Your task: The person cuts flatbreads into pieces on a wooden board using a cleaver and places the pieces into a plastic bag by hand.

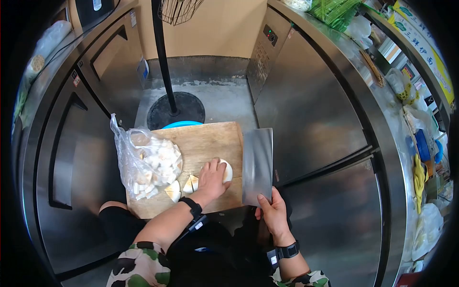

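Note:
My left hand [213,179] rests on the wooden cutting board [208,141], its fingers curled over a round white piece of food [227,171], whose exact kind I cannot make out. Just left of this hand lie cut wedges [191,183] and another white piece with a tan cut face [173,191]. A clear plastic bag [125,148] on the board's left side spills many white chunks [162,160] with tan faces. In my right hand [274,213] is a cleaver [257,162], its broad blade upright beside the board's right edge; the fingers wrap its handle.
Behind the board stand a fan's black pole [165,62] and round base [176,109], with a blue rim [182,124] partly hidden under the board. Steel cabinets flank both sides. The right counter holds green vegetables [332,12], bags and a yellow cloth [419,179].

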`<control>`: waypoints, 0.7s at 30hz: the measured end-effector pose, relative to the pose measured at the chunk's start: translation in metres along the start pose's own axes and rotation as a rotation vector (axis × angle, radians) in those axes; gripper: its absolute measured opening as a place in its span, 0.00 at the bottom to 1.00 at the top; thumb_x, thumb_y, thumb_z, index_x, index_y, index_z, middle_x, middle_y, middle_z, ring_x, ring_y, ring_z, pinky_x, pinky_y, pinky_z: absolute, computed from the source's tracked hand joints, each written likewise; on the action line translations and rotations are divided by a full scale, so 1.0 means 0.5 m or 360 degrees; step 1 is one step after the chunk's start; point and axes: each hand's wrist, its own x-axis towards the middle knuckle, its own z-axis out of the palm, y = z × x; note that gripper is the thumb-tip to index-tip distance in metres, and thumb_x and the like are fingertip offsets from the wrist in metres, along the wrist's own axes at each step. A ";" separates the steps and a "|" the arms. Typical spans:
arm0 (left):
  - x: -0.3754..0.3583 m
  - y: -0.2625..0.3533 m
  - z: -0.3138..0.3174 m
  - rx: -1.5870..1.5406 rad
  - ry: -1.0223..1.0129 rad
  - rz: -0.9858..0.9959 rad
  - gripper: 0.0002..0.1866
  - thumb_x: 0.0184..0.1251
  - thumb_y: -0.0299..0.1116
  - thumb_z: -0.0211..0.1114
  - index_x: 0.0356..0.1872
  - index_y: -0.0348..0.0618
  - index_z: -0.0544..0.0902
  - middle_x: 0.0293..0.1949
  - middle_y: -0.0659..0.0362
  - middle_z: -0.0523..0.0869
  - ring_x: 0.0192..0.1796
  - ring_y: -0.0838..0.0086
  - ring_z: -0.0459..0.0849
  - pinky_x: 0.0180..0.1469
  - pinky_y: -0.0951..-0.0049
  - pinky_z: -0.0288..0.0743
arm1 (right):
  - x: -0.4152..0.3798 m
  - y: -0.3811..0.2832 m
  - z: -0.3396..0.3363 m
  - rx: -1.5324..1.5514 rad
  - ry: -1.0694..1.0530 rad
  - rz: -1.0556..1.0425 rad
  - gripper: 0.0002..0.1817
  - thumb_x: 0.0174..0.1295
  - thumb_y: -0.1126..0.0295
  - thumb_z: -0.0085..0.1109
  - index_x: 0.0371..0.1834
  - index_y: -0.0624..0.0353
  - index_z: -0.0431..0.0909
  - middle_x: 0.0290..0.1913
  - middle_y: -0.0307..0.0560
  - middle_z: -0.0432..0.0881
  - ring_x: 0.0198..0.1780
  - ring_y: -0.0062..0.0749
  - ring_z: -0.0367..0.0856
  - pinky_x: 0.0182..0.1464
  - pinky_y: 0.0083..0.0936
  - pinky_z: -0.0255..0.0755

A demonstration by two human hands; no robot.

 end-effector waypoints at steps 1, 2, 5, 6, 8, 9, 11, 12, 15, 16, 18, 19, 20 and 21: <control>-0.002 -0.025 0.000 -0.0035 -0.0006 0.0122 0.31 0.50 0.32 0.73 0.58 0.41 0.75 0.62 0.50 0.72 0.65 0.52 0.72 0.64 0.56 0.69 | 0.006 -0.004 0.002 -0.0084 -0.0017 -0.0021 0.08 0.74 0.72 0.54 0.52 0.60 0.73 0.29 0.37 0.79 0.21 0.16 0.73 0.23 0.17 0.70; -0.004 -0.049 -0.001 -0.0069 -0.0013 0.0243 0.31 0.49 0.29 0.72 0.59 0.42 0.75 0.64 0.50 0.72 0.65 0.52 0.72 0.65 0.56 0.69 | 0.013 -0.005 0.007 -0.0166 -0.0036 -0.0042 0.08 0.74 0.73 0.54 0.52 0.60 0.73 0.28 0.37 0.79 0.21 0.15 0.74 0.23 0.17 0.69; -0.012 -0.096 -0.022 -0.0279 0.0139 0.0140 0.33 0.45 0.23 0.67 0.60 0.44 0.75 0.66 0.51 0.71 0.65 0.51 0.72 0.66 0.55 0.68 | 0.044 -0.001 0.039 -0.0275 -0.0071 0.0007 0.08 0.74 0.72 0.54 0.52 0.61 0.73 0.26 0.37 0.78 0.22 0.15 0.74 0.23 0.16 0.68; -0.016 -0.098 -0.035 -0.0244 0.0144 0.0077 0.33 0.47 0.24 0.70 0.60 0.43 0.74 0.66 0.50 0.71 0.65 0.51 0.73 0.66 0.55 0.68 | 0.056 -0.002 0.049 -0.0421 -0.0099 -0.0011 0.09 0.74 0.73 0.53 0.53 0.61 0.72 0.25 0.39 0.78 0.22 0.17 0.75 0.23 0.18 0.69; -0.023 -0.091 -0.041 -0.0268 0.0213 0.0012 0.32 0.48 0.27 0.73 0.59 0.43 0.74 0.63 0.50 0.74 0.63 0.51 0.74 0.65 0.56 0.68 | 0.075 -0.002 0.069 -0.0714 -0.0156 -0.0049 0.11 0.73 0.73 0.53 0.55 0.63 0.72 0.24 0.43 0.79 0.22 0.22 0.77 0.24 0.23 0.71; -0.024 -0.091 -0.039 -0.0285 0.0249 -0.0019 0.32 0.48 0.28 0.74 0.59 0.43 0.74 0.62 0.51 0.75 0.63 0.51 0.74 0.65 0.56 0.68 | 0.085 0.008 0.075 -0.0910 -0.0165 -0.0186 0.09 0.72 0.72 0.53 0.52 0.62 0.72 0.26 0.49 0.80 0.24 0.34 0.79 0.27 0.32 0.73; -0.018 -0.099 -0.030 -0.0245 0.0238 -0.0058 0.31 0.48 0.32 0.76 0.57 0.43 0.76 0.57 0.51 0.78 0.60 0.52 0.75 0.63 0.57 0.69 | 0.108 0.032 0.081 -0.1310 -0.0182 -0.0466 0.06 0.70 0.72 0.55 0.45 0.61 0.72 0.28 0.62 0.82 0.29 0.58 0.83 0.34 0.50 0.75; -0.015 -0.101 -0.024 -0.0230 0.0233 -0.0079 0.31 0.48 0.34 0.77 0.56 0.43 0.76 0.55 0.52 0.79 0.59 0.52 0.76 0.61 0.57 0.69 | 0.107 0.014 0.095 -0.1447 -0.0207 -0.0407 0.07 0.70 0.69 0.54 0.44 0.60 0.70 0.31 0.68 0.82 0.36 0.69 0.80 0.41 0.59 0.72; -0.011 -0.112 -0.022 -0.0212 0.0279 -0.0035 0.29 0.47 0.34 0.77 0.52 0.42 0.78 0.49 0.53 0.80 0.56 0.54 0.77 0.59 0.57 0.70 | 0.117 0.009 0.112 -0.1773 -0.0279 -0.0444 0.08 0.71 0.67 0.51 0.45 0.60 0.69 0.29 0.66 0.82 0.35 0.66 0.82 0.40 0.57 0.74; -0.010 -0.114 -0.027 -0.0223 0.0254 -0.0066 0.28 0.47 0.34 0.76 0.52 0.42 0.78 0.48 0.53 0.80 0.55 0.54 0.77 0.58 0.57 0.70 | 0.119 0.002 0.118 -0.1850 -0.0307 -0.0419 0.08 0.72 0.66 0.50 0.45 0.59 0.67 0.28 0.65 0.82 0.35 0.66 0.82 0.40 0.58 0.74; -0.010 -0.118 -0.040 -0.0240 0.0204 -0.0127 0.27 0.46 0.33 0.76 0.52 0.42 0.79 0.47 0.53 0.80 0.55 0.55 0.77 0.58 0.58 0.70 | 0.122 -0.002 0.126 -0.1904 -0.0330 -0.0409 0.07 0.72 0.67 0.49 0.44 0.59 0.67 0.28 0.65 0.82 0.35 0.67 0.82 0.41 0.58 0.74; -0.010 -0.123 -0.038 -0.0240 0.0200 -0.0124 0.27 0.46 0.33 0.75 0.51 0.42 0.79 0.47 0.54 0.80 0.54 0.56 0.77 0.58 0.58 0.70 | 0.124 -0.003 0.129 -0.1930 -0.0340 -0.0404 0.07 0.72 0.67 0.49 0.44 0.59 0.67 0.28 0.65 0.82 0.35 0.67 0.82 0.41 0.58 0.74; -0.010 -0.128 -0.034 -0.0238 0.0196 -0.0120 0.27 0.47 0.34 0.75 0.51 0.42 0.79 0.47 0.55 0.80 0.54 0.57 0.77 0.57 0.58 0.70 | 0.125 -0.001 0.130 -0.1931 -0.0339 -0.0420 0.07 0.72 0.67 0.49 0.44 0.59 0.67 0.28 0.65 0.83 0.35 0.67 0.82 0.41 0.58 0.74; -0.010 -0.131 -0.033 -0.0236 0.0192 -0.0116 0.27 0.47 0.34 0.75 0.51 0.42 0.80 0.46 0.56 0.79 0.54 0.58 0.77 0.57 0.58 0.70 | 0.126 0.001 0.131 -0.1932 -0.0339 -0.0436 0.07 0.72 0.67 0.49 0.44 0.59 0.68 0.28 0.65 0.83 0.35 0.66 0.82 0.41 0.58 0.74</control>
